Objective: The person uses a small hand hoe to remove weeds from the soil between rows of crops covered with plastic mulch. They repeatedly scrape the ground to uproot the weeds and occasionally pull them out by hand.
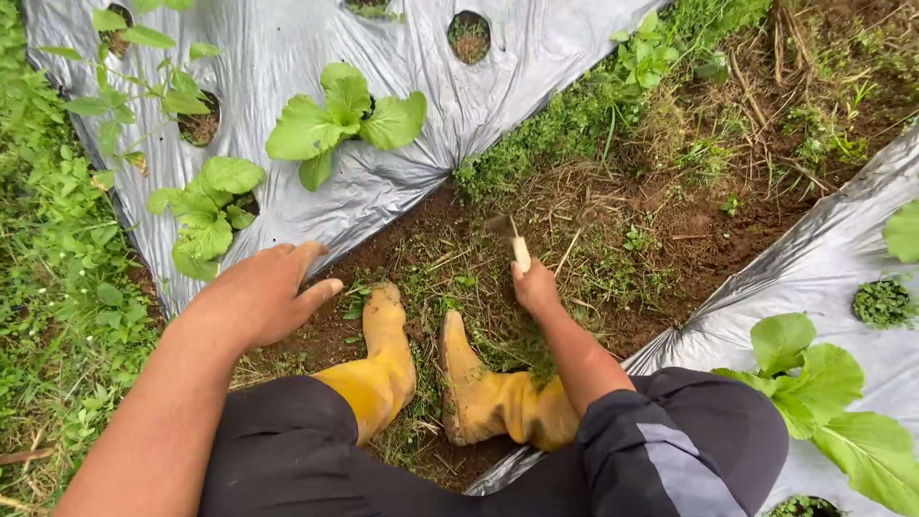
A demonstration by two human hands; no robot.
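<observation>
Two bare hands work a weedy soil furrow between silver plastic mulch sheets (pixel 450 96): the right hand (pixel 536 287), at frame centre, is closed around the pale handle of a small hand tool (pixel 512 239) whose blade meets the ground. The left hand (pixel 258 292) hovers open, fingers loosely spread, above the left sheet's edge, near yellow rubber boots (pixel 383 369) and leafy green seedlings (pixel 340 120).
</observation>
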